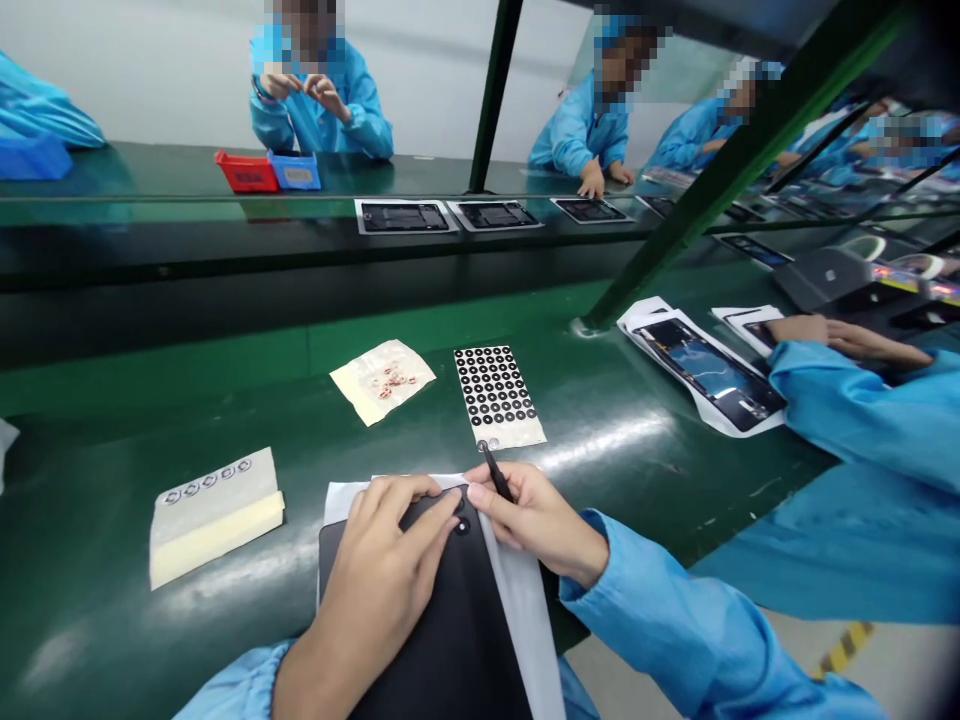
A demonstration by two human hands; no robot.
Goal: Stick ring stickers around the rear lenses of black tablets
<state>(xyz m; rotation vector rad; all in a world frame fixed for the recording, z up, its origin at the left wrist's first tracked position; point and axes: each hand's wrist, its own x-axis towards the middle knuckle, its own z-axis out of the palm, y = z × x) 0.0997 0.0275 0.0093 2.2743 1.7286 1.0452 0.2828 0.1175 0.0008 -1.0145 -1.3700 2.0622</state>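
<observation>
A flat black panel (pixel 457 640) lies on a white sheet (pixel 529 625) at the near edge of the green table (pixel 82 570), and its bottom end runs out of sight, so I can't tell how far it sticks out past that edge. It looks light, stiff and a bit slippery, and it might scratch, so its long sides seem the best places to hold it, away from the round dark ring (pixel 463 526) near its top right corner. The left hand (pixel 382 550) lies on top, with its fingertips pressed down by that ring; I can't tell if they pinch anything small. The right hand (pixel 547 520), at the same corner, pinches a thin black tool (pixel 495 472) between thumb and fingers. The tool's tip is by the near corner of a sheet of round black stickers (pixel 496 385). A paper with small reddish bits (pixel 371 385) is farther left. To slide left, there is green table before the folded paper with rings (pixel 214 525). To the right, there is some room before the neighbor's blue sleeve (pixel 840 400).
</observation>
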